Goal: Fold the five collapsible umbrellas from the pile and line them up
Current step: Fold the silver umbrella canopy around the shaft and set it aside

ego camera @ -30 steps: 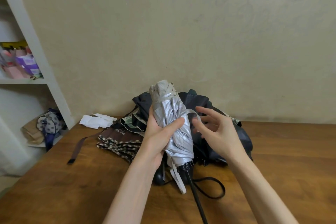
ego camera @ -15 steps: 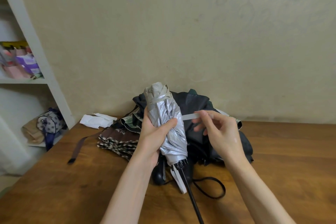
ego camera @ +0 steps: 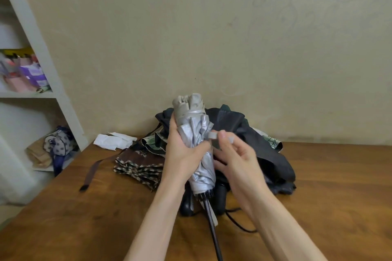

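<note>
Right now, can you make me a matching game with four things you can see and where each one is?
Things:
1. silver umbrella
2. brown checked umbrella
3. white wad
4. silver strap

Places:
A. pinched by the right hand
B. lying on the table, pleats stacked
C. gripped in the left hand
D. at the table's back corner, near the shelf

Pairs: 1-C, 2-B, 3-D, 4-A.

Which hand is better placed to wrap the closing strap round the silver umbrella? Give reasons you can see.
The right hand: it pinches the strap by its end, close against the bundle. The left hand is wrapped round the silver umbrella, steadying it, so it is not free.
</note>
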{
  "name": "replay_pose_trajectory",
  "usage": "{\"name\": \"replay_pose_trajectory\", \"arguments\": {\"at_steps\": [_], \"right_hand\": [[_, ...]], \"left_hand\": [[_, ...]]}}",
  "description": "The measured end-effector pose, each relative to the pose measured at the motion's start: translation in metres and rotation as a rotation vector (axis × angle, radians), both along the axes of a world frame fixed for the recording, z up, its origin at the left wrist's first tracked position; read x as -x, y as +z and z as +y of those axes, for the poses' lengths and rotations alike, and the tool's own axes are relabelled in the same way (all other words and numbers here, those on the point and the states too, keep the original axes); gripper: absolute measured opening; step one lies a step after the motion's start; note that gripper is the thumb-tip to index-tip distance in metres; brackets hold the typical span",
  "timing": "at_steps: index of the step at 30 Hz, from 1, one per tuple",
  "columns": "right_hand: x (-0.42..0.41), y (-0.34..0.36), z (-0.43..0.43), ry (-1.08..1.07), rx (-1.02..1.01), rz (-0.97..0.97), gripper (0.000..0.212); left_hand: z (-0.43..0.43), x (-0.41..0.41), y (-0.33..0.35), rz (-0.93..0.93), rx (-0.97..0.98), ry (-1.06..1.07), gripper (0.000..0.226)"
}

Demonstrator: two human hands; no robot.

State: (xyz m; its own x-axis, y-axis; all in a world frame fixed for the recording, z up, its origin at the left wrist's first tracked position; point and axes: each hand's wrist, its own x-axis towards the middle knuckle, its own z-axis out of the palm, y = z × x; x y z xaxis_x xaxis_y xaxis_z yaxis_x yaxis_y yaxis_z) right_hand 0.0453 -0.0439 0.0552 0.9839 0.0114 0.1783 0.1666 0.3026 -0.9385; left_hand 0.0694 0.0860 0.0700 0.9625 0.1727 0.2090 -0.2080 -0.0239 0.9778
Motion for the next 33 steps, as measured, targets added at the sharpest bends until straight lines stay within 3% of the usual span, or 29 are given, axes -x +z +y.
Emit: {"name": "replay_pose_trajectory", "arguments": {"at_steps": [4, 6, 10, 13, 15, 20, 25, 33], "right_hand": [[0.004, -0.001, 0.006, 0.026, -0.096, 0.058, 0.039], [0.003, 0.000, 0.002, 0.020, -0.159, 0.118, 0.042], [-0.003, 0.002, -0.009, 0.021, -0.248, 0.231, 0.042], [-0.008, 0.003, -0.015, 0.041, -0.321, 0.264, 0.041], [-0.011, 0.002, -0.017, 0.083, -0.369, 0.298, 0.044], [-0.014, 0.006, -0.020, 0.207, -0.515, 0.408, 0.056], [-0.007, 0.018, -0.023, 0.278, -0.605, 0.438, 0.060], [-0.007, 0.023, -0.019, 0.156, -0.618, 0.342, 0.056]], "left_hand": [[-0.016, 0.011, 0.008, 0.031, -0.233, 0.004, 0.128], [-0.019, 0.013, 0.010, 0.106, -0.114, -0.114, 0.130], [-0.018, 0.011, 0.010, 0.171, 0.230, -0.254, 0.107], [-0.020, 0.010, 0.006, 0.126, 0.225, -0.320, 0.056], [-0.022, 0.012, 0.003, 0.138, 0.265, -0.348, 0.042], [-0.029, 0.017, 0.002, 0.237, 0.316, -0.320, 0.036], [-0.031, 0.021, 0.008, 0.262, 0.289, -0.335, 0.047], [-0.042, 0.027, 0.013, 0.335, 0.424, -0.431, 0.048]]}}
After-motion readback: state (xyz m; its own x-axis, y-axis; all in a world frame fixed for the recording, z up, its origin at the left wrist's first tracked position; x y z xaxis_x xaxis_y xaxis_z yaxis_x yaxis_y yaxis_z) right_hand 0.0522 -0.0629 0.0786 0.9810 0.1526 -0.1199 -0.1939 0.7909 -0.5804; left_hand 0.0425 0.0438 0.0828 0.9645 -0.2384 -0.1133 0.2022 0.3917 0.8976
